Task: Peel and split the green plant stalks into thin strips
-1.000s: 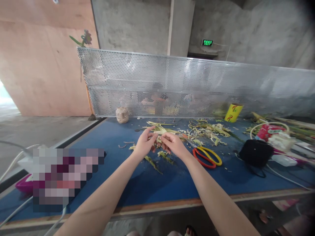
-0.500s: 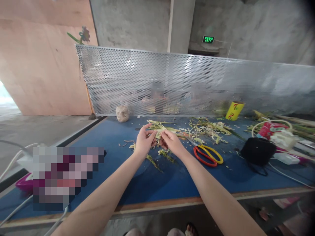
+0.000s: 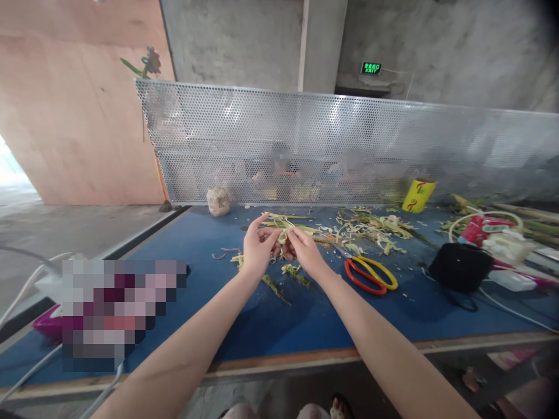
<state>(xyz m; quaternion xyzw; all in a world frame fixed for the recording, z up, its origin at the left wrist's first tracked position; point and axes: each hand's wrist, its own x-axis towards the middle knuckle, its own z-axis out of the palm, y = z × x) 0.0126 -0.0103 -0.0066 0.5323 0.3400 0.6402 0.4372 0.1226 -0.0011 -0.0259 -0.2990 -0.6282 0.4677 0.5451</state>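
Observation:
My left hand (image 3: 259, 247) and my right hand (image 3: 304, 247) meet over the middle of the blue table (image 3: 279, 326). Between their pinched fingertips is a small pale green plant strip (image 3: 283, 237), its ends partly hidden by the fingers. Longer pale green leaf strips (image 3: 301, 228) lie just beyond the hands. On the near side rest green sprigs (image 3: 276, 290), apart from my fingers. Right of my right hand lie scissors (image 3: 369, 274) with one red and one yellow handle, blades pointing toward the strips.
Plant scraps (image 3: 375, 228) litter the back right. A perforated metal screen (image 3: 262, 134) borders the far edge, with people blurred behind it. A wrapped beige lump (image 3: 218, 201), a yellow roll (image 3: 418, 195), a black pouch (image 3: 460, 267) and white cables (image 3: 515, 312) are on the table.
Both hands stay together at nearly the same spot, with only slight finger shifts around the plant strip. The whole view has shifted slightly.

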